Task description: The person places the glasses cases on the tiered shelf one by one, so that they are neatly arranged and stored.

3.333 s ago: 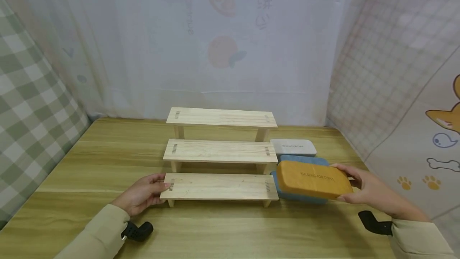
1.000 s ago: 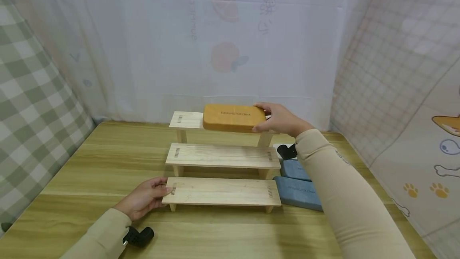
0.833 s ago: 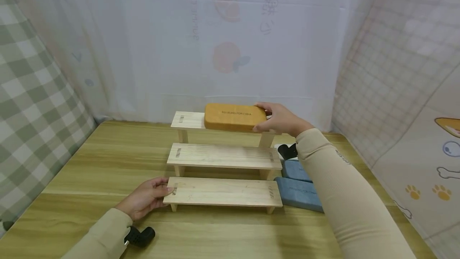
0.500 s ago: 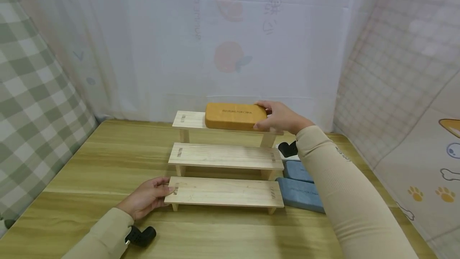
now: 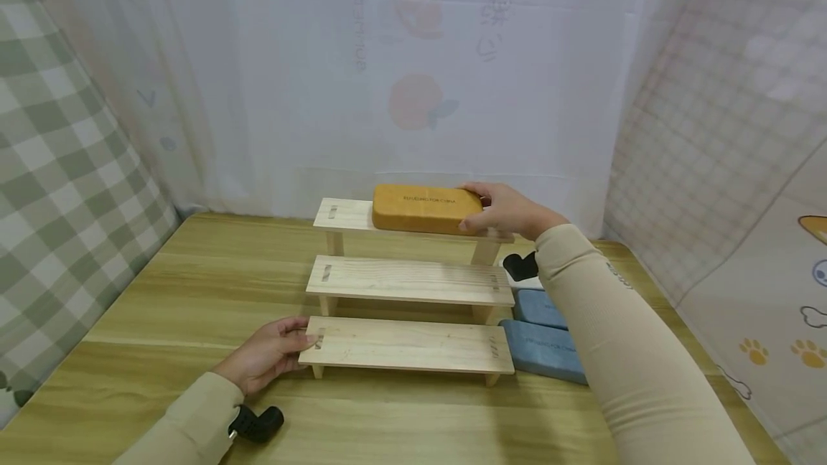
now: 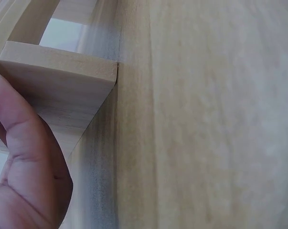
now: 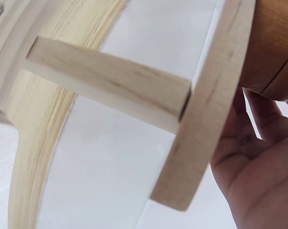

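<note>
On the top step of a three-tier wooden shelf sits a mustard-yellow glasses case (image 5: 426,208) with small dark lettering. My right hand (image 5: 513,212) grips the case's right end, fingers behind and thumb in front. In the right wrist view the case (image 7: 270,47) shows a dark seam above my right hand (image 7: 265,162), beside the board's end. My left hand (image 5: 268,354) holds the left end of the lowest step (image 5: 407,344), thumb on its top. In the left wrist view my left hand (image 6: 26,167) lies against the step's leg (image 6: 60,71).
The middle step (image 5: 410,280) bears nothing. Right of the shelf lie two blue cases (image 5: 545,350), partly behind my right sleeve, and a mostly hidden white case (image 5: 531,283). Cloth hangs behind the wooden table (image 5: 388,422) and at both sides.
My right hand has carried the yellow case from above the blue cases to the top step. In the last second it has barely moved. My left hand keeps its hold on the lowest step.
</note>
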`<act>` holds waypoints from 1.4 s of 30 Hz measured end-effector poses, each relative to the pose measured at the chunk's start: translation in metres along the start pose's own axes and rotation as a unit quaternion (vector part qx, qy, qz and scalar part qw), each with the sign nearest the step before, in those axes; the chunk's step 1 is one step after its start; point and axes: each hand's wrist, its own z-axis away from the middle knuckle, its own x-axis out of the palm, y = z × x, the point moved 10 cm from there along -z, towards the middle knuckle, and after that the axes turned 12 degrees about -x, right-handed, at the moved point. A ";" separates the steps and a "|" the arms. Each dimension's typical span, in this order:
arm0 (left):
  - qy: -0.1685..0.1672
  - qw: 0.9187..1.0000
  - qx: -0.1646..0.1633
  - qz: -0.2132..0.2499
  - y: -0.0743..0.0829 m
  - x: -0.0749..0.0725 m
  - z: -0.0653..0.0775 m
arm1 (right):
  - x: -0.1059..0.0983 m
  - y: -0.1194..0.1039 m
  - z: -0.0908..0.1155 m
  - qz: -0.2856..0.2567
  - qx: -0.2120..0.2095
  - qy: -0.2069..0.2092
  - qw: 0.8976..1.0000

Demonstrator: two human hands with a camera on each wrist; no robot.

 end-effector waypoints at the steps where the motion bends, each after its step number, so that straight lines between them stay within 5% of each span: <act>1: 0.000 1.000 0.000 -0.001 -0.001 0.000 0.000 | 0.000 0.000 0.000 -0.001 -0.001 -0.001 1.000; 20: 0.027 0.999 -0.016 0.004 0.003 0.003 0.004 | -0.001 0.004 0.006 -0.024 -0.004 -0.004 1.000; 30: 0.019 1.000 -0.016 0.004 0.005 0.002 0.005 | -0.026 0.000 0.036 0.002 -0.023 0.098 0.995; 42: 0.019 1.000 -0.020 0.011 0.003 0.001 0.005 | -0.046 0.019 0.087 0.004 -0.045 0.214 0.976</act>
